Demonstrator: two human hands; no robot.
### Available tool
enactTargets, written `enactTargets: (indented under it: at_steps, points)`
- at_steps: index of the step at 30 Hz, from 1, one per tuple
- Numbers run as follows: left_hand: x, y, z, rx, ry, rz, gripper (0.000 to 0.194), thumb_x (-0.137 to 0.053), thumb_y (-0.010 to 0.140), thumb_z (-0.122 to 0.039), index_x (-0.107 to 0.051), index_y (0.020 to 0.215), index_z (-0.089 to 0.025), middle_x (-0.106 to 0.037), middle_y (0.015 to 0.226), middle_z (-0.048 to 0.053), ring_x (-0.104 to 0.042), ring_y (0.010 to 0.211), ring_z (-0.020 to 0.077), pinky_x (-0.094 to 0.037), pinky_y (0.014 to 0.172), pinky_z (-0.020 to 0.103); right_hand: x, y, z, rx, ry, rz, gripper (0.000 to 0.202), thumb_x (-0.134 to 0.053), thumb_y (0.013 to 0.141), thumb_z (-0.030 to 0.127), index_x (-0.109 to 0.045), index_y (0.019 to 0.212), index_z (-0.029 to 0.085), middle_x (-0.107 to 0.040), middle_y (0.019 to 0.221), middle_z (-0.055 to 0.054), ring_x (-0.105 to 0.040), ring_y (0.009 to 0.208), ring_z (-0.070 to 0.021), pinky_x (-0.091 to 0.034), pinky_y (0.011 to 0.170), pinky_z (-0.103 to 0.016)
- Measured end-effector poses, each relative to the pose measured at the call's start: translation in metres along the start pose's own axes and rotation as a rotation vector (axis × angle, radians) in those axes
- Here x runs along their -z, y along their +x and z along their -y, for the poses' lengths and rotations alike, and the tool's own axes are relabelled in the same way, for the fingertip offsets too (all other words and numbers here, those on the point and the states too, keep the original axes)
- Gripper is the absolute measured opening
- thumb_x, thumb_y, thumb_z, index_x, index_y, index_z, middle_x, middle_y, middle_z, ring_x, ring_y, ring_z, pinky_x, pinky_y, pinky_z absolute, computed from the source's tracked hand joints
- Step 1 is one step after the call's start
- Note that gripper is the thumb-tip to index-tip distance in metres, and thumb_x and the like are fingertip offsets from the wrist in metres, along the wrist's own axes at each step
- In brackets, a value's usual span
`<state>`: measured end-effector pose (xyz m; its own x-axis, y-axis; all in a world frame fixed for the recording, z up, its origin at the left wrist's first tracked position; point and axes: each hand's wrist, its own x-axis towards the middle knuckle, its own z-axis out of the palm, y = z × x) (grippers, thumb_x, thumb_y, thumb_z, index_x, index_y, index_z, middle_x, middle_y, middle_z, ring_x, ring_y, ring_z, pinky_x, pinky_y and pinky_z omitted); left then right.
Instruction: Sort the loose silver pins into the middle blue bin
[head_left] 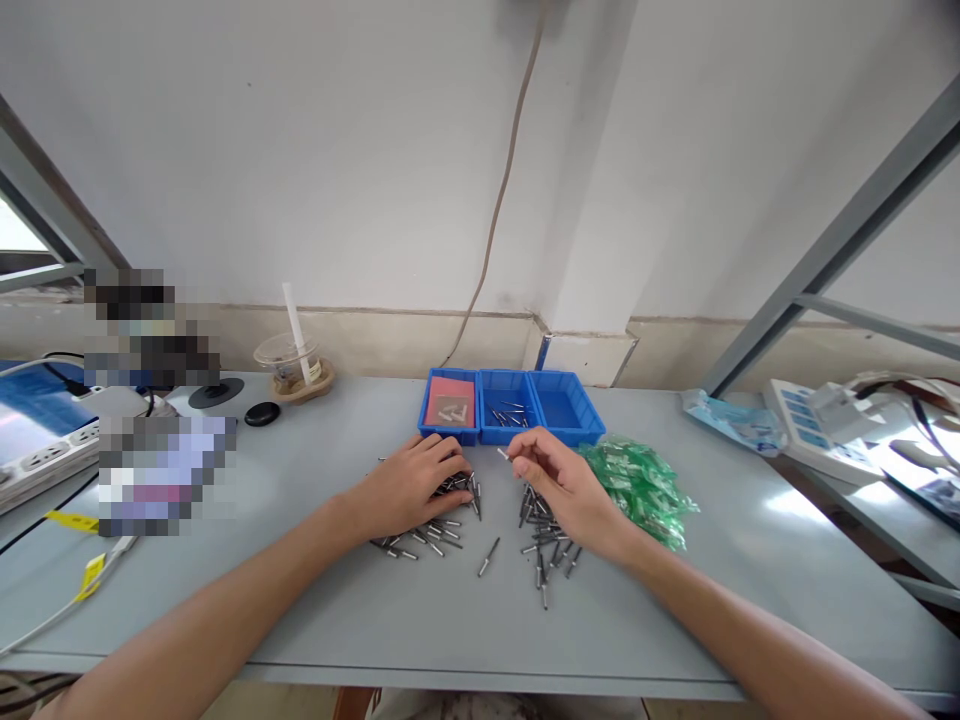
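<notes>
My left hand rests on a pile of metal rivets, its fingers curled over them; whether it grips any is hidden. My right hand pinches one small metal rivet above a second pile. Between the two piles a single rivet lies apart. Behind the hands stand three joined blue bins: the left bin holds a red card and a small bag of parts, the middle bin has several rivets, and the right bin shows its bare floor.
Green plastic bags lie right of my right hand. Farther right are a blue packet and a power strip. At the left are a cup, a black round object and another power strip.
</notes>
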<state>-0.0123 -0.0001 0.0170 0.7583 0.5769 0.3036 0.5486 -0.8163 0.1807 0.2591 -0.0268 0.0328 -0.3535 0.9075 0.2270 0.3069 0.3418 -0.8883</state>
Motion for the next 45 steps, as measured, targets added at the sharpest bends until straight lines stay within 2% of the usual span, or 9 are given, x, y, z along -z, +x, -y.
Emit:
enactTargets:
  at_steps: [10, 13, 16, 19, 25, 30, 34, 38, 45]
  points:
    - [-0.002, 0.000, 0.002, -0.010, 0.000, -0.007, 0.025, -0.057, 0.108, -0.043, -0.065, 0.121, -0.023, -0.064, 0.116, 0.006, -0.060, 0.106, 0.0245, -0.046, 0.093, 0.039, 0.003, 0.008, -0.004, -0.177, 0.305, -0.181, 0.036, -0.067, 0.097, 0.059, -0.071, 0.110, 0.025, -0.055, 0.084, 0.001, -0.042, 0.063, -0.0131, -0.037, 0.059, -0.030]
    - [-0.001, 0.000, 0.001, -0.003, 0.004, 0.008, 0.024, -0.057, 0.108, -0.042, -0.064, 0.122, -0.023, -0.064, 0.117, 0.006, -0.060, 0.106, 0.0249, -0.046, 0.094, 0.039, 0.003, 0.008, -0.003, -0.185, 0.277, -0.191, 0.036, -0.068, 0.096, 0.057, -0.072, 0.117, 0.028, -0.060, 0.095, -0.001, -0.044, 0.065, -0.0132, -0.039, 0.061, -0.031]
    - [0.000, 0.000, 0.001, -0.004, 0.010, 0.010, 0.024, -0.057, 0.109, -0.042, -0.064, 0.122, -0.023, -0.064, 0.117, 0.006, -0.060, 0.106, 0.0250, -0.046, 0.094, 0.039, 0.003, 0.008, -0.005, -0.185, 0.233, -0.174, 0.033, -0.068, 0.097, 0.054, -0.072, 0.119, 0.030, -0.059, 0.089, 0.000, -0.043, 0.066, -0.0149, -0.038, 0.062, -0.032]
    - [-0.001, -0.001, 0.001, -0.009, 0.012, 0.004, 0.024, -0.057, 0.109, -0.042, -0.064, 0.121, -0.023, -0.064, 0.117, 0.006, -0.060, 0.107, 0.0251, -0.046, 0.094, 0.040, 0.003, 0.007, -0.008, -0.143, 0.126, -0.186, 0.026, -0.069, 0.097, 0.051, -0.073, 0.111, 0.030, -0.059, 0.085, -0.001, -0.046, 0.070, -0.0175, -0.039, 0.065, -0.033]
    - [-0.001, -0.001, 0.002, -0.009, 0.002, 0.007, 0.025, -0.056, 0.109, -0.043, -0.064, 0.122, -0.023, -0.064, 0.116, 0.007, -0.060, 0.106, 0.0248, -0.046, 0.094, 0.039, 0.003, 0.006, -0.012, 0.005, -0.041, -0.197, 0.012, -0.070, 0.098, 0.042, -0.073, 0.100, 0.031, -0.067, 0.103, -0.004, -0.056, 0.080, -0.0213, -0.045, 0.076, -0.037]
    - [-0.001, -0.001, 0.001, -0.008, 0.002, 0.003, 0.025, -0.058, 0.108, -0.042, -0.064, 0.122, -0.023, -0.064, 0.116, 0.006, -0.060, 0.106, 0.0245, -0.046, 0.094, 0.039, 0.002, 0.005, -0.008, 0.011, -0.072, -0.177, 0.014, -0.069, 0.099, 0.042, -0.074, 0.099, 0.030, -0.068, 0.103, -0.004, -0.056, 0.080, -0.0208, -0.044, 0.075, -0.037]
    - [-0.001, -0.001, 0.001, -0.006, 0.003, 0.006, 0.025, -0.058, 0.108, -0.042, -0.064, 0.122, -0.023, -0.064, 0.116, 0.006, -0.060, 0.105, 0.0246, -0.045, 0.093, 0.038, 0.003, 0.005, -0.004, -0.092, 0.083, -0.108, 0.026, -0.064, 0.101, 0.049, -0.075, 0.107, 0.027, -0.069, 0.106, -0.005, -0.053, 0.076, -0.0177, -0.044, 0.071, -0.034]
    - [0.000, -0.001, 0.000, -0.002, 0.007, 0.010, 0.025, -0.057, 0.108, -0.042, -0.064, 0.122, -0.022, -0.063, 0.116, 0.006, -0.060, 0.106, 0.0247, -0.046, 0.094, 0.039, 0.003, 0.006, -0.005, -0.165, 0.306, -0.056, 0.028, -0.064, 0.101, 0.049, -0.074, 0.109, 0.024, -0.061, 0.095, -0.002, -0.047, 0.068, -0.0126, -0.040, 0.065, -0.030]
    - [0.000, -0.001, 0.001, 0.001, 0.016, 0.016, 0.026, -0.056, 0.109, -0.043, -0.064, 0.122, -0.022, -0.063, 0.117, 0.006, -0.060, 0.106, 0.0245, -0.046, 0.093, 0.039, 0.003, 0.008, -0.005, -0.197, 0.465, -0.072, 0.028, -0.067, 0.100, 0.048, -0.072, 0.107, 0.021, -0.055, 0.090, -0.001, -0.044, 0.067, -0.0114, -0.039, 0.064, -0.028]
